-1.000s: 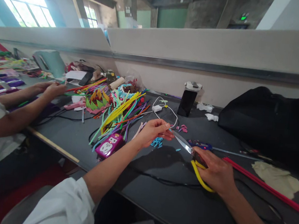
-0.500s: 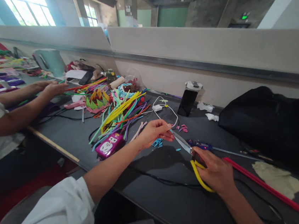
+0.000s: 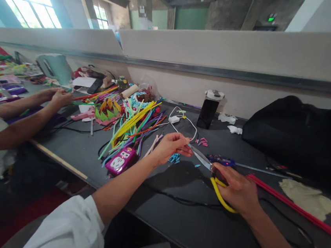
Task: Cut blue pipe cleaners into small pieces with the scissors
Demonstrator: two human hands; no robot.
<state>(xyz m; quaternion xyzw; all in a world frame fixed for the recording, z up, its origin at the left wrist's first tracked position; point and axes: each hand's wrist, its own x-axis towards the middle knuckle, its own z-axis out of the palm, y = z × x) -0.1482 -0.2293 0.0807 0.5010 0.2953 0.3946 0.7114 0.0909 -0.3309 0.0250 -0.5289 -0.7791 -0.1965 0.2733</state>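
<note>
My right hand [image 3: 240, 189] is closed round the yellow handles of a pair of scissors [image 3: 201, 158], whose blades point left toward my other hand. In a pinch, my left hand [image 3: 173, 146] grips a thin light-blue strip [image 3: 189, 145], of which only a short end shows at the blade tips. The rest of that strip is hidden by the fingers. Below and behind the left fingers lie several short blue cut pieces [image 3: 175, 157], with one loose piece [image 3: 197, 165] under the blades. Several pink pieces [image 3: 203, 142] rest a little farther back.
Left of my hands are a heap of coloured fuzzy stems [image 3: 134, 126] and a purple power strip [image 3: 121, 161]. Behind stands a dark bottle [image 3: 210, 109]. A glue gun [image 3: 220, 160], red stems [image 3: 293, 204] and a black bag [image 3: 299, 142] lie right. A co-worker's hands [image 3: 58, 96] work at far left.
My hands and the scissors have barely moved. At the far left, the co-worker's hands have shifted slightly.
</note>
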